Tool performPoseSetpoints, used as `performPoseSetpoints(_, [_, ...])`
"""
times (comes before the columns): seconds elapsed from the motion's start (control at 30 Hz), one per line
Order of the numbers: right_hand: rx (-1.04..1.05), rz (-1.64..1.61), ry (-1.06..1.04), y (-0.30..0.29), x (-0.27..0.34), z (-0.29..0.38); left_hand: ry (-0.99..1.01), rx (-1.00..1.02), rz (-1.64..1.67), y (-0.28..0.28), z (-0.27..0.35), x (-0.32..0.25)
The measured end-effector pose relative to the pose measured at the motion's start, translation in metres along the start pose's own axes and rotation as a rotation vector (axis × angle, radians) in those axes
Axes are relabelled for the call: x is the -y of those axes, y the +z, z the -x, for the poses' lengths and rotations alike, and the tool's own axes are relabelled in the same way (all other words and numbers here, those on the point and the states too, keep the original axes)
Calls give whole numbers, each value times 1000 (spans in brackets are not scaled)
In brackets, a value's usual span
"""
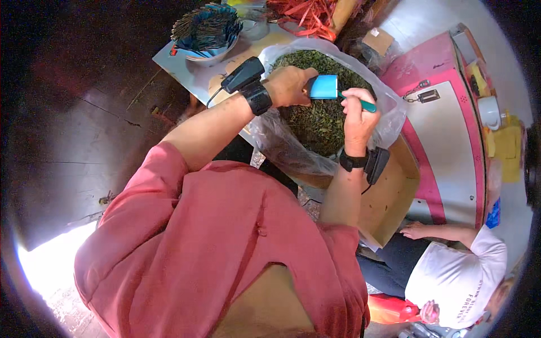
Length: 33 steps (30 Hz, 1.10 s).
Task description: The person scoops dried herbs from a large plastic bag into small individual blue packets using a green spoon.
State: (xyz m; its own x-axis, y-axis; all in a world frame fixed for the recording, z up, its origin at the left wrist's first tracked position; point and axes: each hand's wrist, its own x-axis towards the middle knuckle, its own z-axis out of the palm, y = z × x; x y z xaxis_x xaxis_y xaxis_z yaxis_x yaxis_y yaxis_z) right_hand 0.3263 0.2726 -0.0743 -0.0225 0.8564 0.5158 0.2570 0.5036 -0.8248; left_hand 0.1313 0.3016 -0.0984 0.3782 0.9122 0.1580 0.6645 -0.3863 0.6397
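Note:
My left hand [296, 85] grips a small blue packet [324, 87], whose pale-edged end faces right. In my right hand [360, 114] is a thin tool with a green handle [367, 105]; its tip is at the packet's edge, and whether it is inside cannot be told. Both hands are over a large clear plastic bag [391, 105] full of dried green leaves [325, 126]. The bag stands with its rim spread wide. Black bands with small devices are on both wrists.
Back left, a white bowl [211, 59] holds many dark blue packets [207, 29] on a table [169, 63]. Red ribbons [310, 17] lie behind the bag. A cardboard box [393, 190] and a pink-and-white cabinet [448, 122] stand right. Another person [452, 283] sits lower right.

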Motion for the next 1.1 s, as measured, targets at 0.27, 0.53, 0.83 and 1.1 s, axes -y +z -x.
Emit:
performPoseSetpoints(0.27, [-204, 38, 10, -35, 12, 6, 84, -113, 108, 3, 8, 15])
performPoseSetpoints(0.53, [77, 924, -394, -27, -31, 43, 82, -246, 259, -13, 22, 2])
performPoseSetpoints(0.83, [1, 673, -212, -9, -3, 37, 116, -359, 306, -7, 18, 0])
performPoseSetpoints(1.1, [-76, 380, -345, 4, 51, 12, 189, -287, 345, -12, 19, -15])
